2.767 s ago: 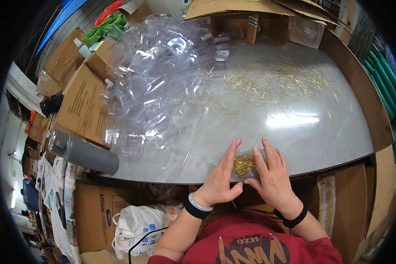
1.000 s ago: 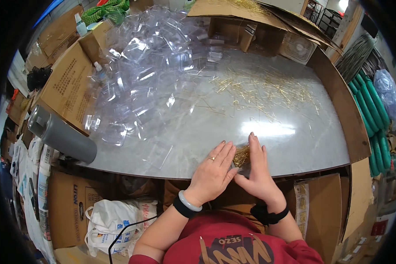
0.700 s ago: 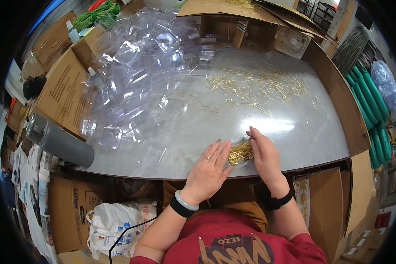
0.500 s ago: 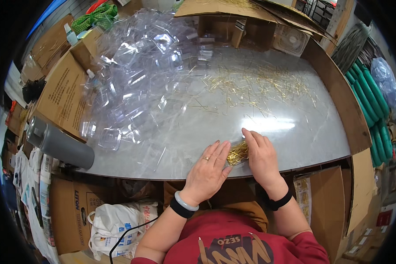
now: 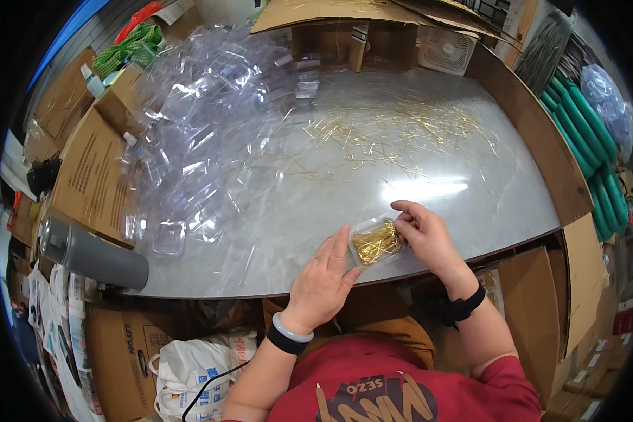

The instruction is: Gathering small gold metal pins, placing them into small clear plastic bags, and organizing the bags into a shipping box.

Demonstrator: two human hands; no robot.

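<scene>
Head view. A small, clear plastic, rectangular box [image 5: 363, 225] filled with thin, golden metal wires [image 5: 377, 243] lies between the hands, near the front edge of the grey, marble-patterned tabletop [image 5: 316, 211]. From the box, the left hand [image 5: 322, 280] lies at 8 o'clock, fingers extended along its near side, thumb spread; the right hand [image 5: 427, 239] lies at 3 o'clock, fingers curled at the box's edge, though whether they grip cannot be told. Loose golden wires [image 5: 408, 133] lie scattered at 12 o'clock, a heap of clear plastic boxes [image 5: 200, 126] at 10, and a grey cylindrical bottle [image 5: 98, 254] at 9.
</scene>
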